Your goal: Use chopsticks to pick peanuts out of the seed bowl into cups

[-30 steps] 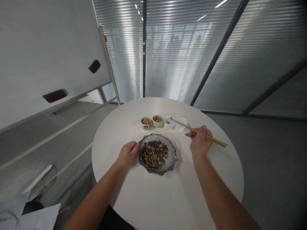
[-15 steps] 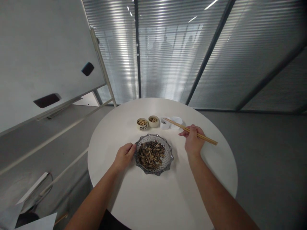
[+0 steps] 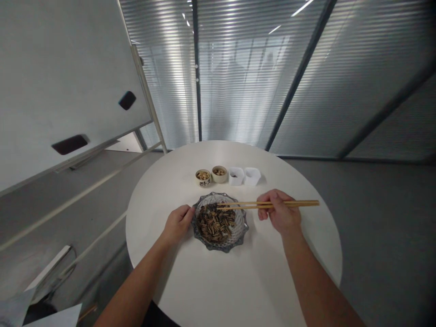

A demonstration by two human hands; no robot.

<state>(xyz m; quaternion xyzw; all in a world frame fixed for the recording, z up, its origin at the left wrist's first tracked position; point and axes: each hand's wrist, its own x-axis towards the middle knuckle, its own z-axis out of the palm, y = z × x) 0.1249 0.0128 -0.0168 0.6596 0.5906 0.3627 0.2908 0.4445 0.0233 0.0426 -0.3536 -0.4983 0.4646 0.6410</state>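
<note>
A scalloped glass bowl [image 3: 242, 230] stands on the table, holding striped sunflower seeds [image 3: 214, 226] and, toward its far side, small dark pieces [image 3: 210, 208]. My left hand [image 3: 179, 221] grips the bowl's left rim between thumb and fingers. In my right hand [image 3: 279, 211] is a pair of wooden chopsticks [image 3: 247, 205], held nearly level. Their tips are slightly apart over the far part of the bowl, by the dark pieces. Whether anything sits between the tips is too small to tell.
Behind the bowl stand two cream cups, a left one [image 3: 203, 183] and a right one [image 3: 219, 180], with nuts inside. Beside them are two white cups; the left one [image 3: 235, 181] holds something dark, the right one [image 3: 251, 181] shows none. A whiteboard [image 3: 68, 68] rises at left.
My right hand has moved nearer and slightly right, bringing the chopstick tips from the left white cup to the bowl. The tips have spread apart. My left hand stays on the rim.
</note>
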